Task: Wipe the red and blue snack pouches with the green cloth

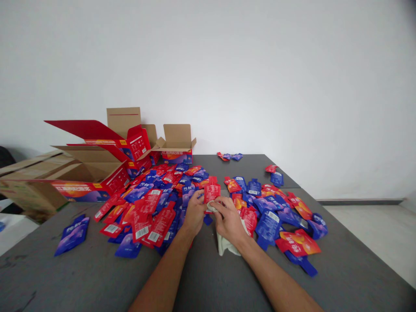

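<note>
A red pouch (212,190) with white print is held upright in front of me, its narrow end up. My left hand (195,212) grips its left edge, fingers closed. A pale cloth (226,246) hangs from my right hand (227,216), whose closed fingers press a fold of it against the pouch's lower part. Left of my hands lies a large heap of red and blue pouches (151,201). Another spread of red and blue pouches (268,223) lies to the right, close to my right hand.
Open red printed cartons (91,188) stand at the left, stacked partly behind one another. A smaller open carton (177,154) sits at the table's back. Several pouches lie near the far edge (230,156). One blue pouch (73,234) lies apart on the dark table (208,286).
</note>
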A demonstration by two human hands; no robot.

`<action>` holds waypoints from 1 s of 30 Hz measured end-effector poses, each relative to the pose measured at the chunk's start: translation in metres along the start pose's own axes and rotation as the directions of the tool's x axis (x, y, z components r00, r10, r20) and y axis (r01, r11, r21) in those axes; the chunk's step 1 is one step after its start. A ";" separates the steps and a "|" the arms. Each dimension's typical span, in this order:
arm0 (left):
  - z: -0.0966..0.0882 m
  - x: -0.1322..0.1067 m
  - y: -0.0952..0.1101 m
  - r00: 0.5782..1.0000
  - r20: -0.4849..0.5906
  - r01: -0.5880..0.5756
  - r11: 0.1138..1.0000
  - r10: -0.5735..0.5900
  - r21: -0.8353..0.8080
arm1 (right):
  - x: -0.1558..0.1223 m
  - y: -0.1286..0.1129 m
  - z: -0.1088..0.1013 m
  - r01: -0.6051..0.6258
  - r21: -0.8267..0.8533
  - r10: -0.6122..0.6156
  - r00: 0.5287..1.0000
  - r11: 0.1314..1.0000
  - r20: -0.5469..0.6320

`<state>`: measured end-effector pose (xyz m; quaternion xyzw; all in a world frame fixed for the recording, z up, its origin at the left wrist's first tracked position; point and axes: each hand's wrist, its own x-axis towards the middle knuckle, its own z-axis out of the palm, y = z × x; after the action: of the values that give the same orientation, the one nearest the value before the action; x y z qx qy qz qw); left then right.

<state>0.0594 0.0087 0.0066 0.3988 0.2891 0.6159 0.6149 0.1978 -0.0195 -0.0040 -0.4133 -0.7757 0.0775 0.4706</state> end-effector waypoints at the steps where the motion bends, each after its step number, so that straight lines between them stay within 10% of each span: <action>1: 0.000 0.001 -0.001 0.999 -0.030 -0.017 0.999 0.018 0.038 | 0.000 0.001 0.000 -0.008 0.002 0.008 1.000 1.000 0.001; 8: -0.019 0.013 -0.002 0.942 -0.167 -0.189 0.870 0.292 0.456 | 0.000 0.009 0.002 -0.042 -0.008 0.042 0.999 0.999 0.004; 14: -0.047 0.016 0.022 0.838 -0.134 -0.189 0.510 0.529 0.839 | 0.002 0.008 0.000 -0.064 -0.030 0.064 0.998 0.998 -0.003; 24: -0.057 0.019 0.011 0.813 0.034 -0.108 0.094 0.581 0.990 | 0.008 0.027 -0.016 -0.242 -0.245 0.223 0.969 0.939 -0.104; 30: -0.043 0.016 0.003 0.810 0.100 -0.222 0.144 0.578 0.964 | 0.012 0.054 -0.041 -0.371 -0.508 0.367 0.923 0.777 -0.112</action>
<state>0.0228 0.0297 -0.0103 0.6481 0.5658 0.5097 0.0088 0.2585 0.0126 -0.0007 -0.6690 -0.6696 -0.0457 0.3193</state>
